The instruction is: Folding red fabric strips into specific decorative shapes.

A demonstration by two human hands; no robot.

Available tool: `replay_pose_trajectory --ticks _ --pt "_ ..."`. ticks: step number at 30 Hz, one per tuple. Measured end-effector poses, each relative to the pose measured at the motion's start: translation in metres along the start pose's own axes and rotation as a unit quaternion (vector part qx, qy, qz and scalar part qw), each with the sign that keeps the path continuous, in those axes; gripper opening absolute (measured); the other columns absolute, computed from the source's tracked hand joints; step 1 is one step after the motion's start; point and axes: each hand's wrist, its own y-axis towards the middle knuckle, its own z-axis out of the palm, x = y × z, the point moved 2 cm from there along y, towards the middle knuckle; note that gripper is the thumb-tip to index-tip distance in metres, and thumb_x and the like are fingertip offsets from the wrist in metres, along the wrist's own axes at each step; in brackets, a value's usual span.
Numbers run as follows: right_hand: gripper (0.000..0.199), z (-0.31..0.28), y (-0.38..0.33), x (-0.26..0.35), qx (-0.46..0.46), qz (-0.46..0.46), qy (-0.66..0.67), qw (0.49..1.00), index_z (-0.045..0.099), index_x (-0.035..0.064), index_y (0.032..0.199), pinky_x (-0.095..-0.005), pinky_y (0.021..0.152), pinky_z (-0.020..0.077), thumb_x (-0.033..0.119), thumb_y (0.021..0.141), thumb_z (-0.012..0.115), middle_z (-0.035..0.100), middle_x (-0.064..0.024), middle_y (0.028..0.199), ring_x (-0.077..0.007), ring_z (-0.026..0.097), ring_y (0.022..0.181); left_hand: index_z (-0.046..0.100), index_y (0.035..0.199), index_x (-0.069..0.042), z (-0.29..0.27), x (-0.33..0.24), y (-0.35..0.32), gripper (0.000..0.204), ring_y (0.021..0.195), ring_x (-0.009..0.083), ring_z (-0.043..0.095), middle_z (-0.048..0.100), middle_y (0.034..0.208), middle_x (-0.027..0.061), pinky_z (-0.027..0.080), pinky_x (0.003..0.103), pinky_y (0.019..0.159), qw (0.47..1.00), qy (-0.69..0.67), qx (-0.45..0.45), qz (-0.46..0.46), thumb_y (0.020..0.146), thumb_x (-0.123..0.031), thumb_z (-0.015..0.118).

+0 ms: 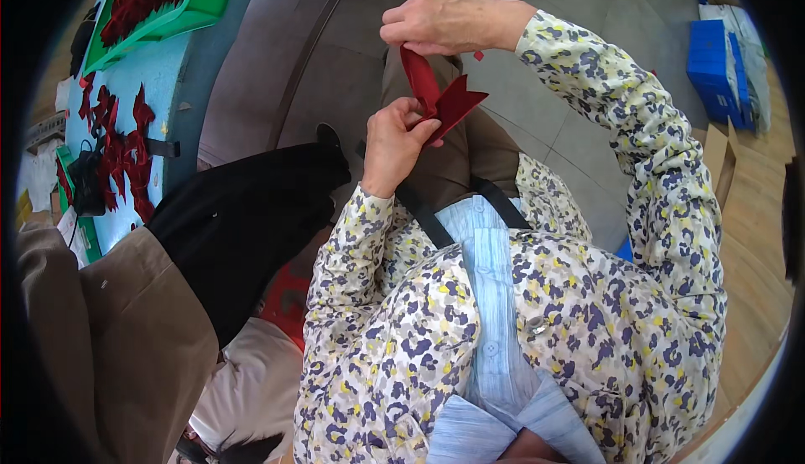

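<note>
Both hands hold a dark red ribbon piece (440, 99) above the lap: the right hand (444, 20) pinches its upper end, the left hand (394, 141) grips lower down. More red pieces (117, 154) lie on the blue table (172, 78), beside a green tray (197, 7).

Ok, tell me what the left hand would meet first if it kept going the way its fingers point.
The left hand points up the picture along the dark red ribbon it pinches; it would probably meet the right hand holding the other end, though depth is unclear.

You sat over a grey tiled floor (579, 11), a light-blue bench (159, 78) at your left, blue plastic crates (713, 66) far right.
</note>
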Motion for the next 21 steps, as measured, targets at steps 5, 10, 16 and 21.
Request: replay_pose_trajectory --ticks 5,10,16,21 --pt "0.016 0.007 -0.016 -0.013 0.012 0.033 0.041 0.999 0.051 0.0077 0.087 -0.0369 0.062 0.0489 0.012 0.082 0.066 0.054 -0.0051 0.081 -0.0253 0.061 0.071 0.060 0.091 0.010 -0.004 0.005 0.001 0.013 0.065 0.0138 0.068 0.070 0.076 0.0133 0.054 0.026 0.055 1.000 -0.005 0.006 -0.007 0.082 0.002 0.067" --pt "0.016 0.007 -0.009 -0.006 0.003 0.019 0.055 0.998 0.051 0.0074 0.085 -0.0373 0.062 0.0494 0.012 0.081 0.066 0.055 -0.0056 0.081 -0.0263 0.061 0.072 0.061 0.087 0.009 -0.001 0.004 0.003 0.011 0.062 0.0142 0.068 0.070 0.074 0.0126 0.052 0.026 0.053 0.999 0.040 0.013 -0.014 0.082 0.002 0.068" --pt "0.013 -0.008 0.003 0.006 0.001 0.000 -0.043 0.999 0.053 0.0076 0.082 -0.0346 0.063 0.0509 0.012 0.078 0.065 0.056 -0.0037 0.081 -0.0227 0.062 0.074 0.061 0.081 0.008 0.006 -0.005 0.005 0.010 0.059 0.0148 0.067 0.069 0.071 0.0110 0.051 0.026 0.052 0.999 0.028 -0.017 -0.028 0.082 0.002 0.068" --pt "0.016 -0.026 0.002 0.013 0.000 -0.005 -0.069 0.998 0.052 0.0077 0.084 -0.0321 0.061 0.0509 0.011 0.079 0.066 0.051 -0.0034 0.082 -0.0189 0.061 0.076 0.060 0.081 0.005 -0.007 0.002 0.005 0.007 0.059 0.0142 0.065 0.068 0.075 0.0107 0.052 0.024 0.053 0.998 0.014 -0.040 -0.047 0.084 0.003 0.067"
